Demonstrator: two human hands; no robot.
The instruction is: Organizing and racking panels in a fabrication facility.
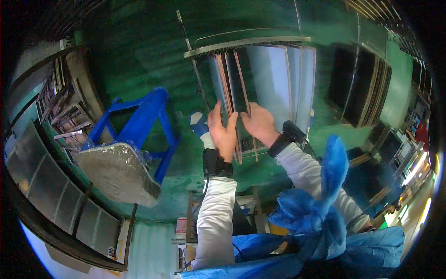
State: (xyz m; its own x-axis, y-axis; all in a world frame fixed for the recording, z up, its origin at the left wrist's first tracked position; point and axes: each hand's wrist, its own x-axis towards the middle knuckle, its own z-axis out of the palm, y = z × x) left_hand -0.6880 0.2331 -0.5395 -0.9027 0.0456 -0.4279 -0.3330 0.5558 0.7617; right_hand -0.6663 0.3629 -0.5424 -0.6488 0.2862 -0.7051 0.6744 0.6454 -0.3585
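Head view: thin panels [270, 76] stand in a rack [251, 43]; left hand [224, 136] has fingers spread at panel edges; right hand [261, 123] meets a separated panel [242, 79], grip indeterminable.

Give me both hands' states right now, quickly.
Left hand: open, thumb spread, at the thin brown-edged panels.
Right hand: curled at another panel's edge; grip cannot be told.

Two printed spots. Near side, left of centre: pale round container [181, 226] with bold red lettering, small at this range. Near left: small sticker [111, 251] by the near end of the grey panels [86, 216], marks too small to read.
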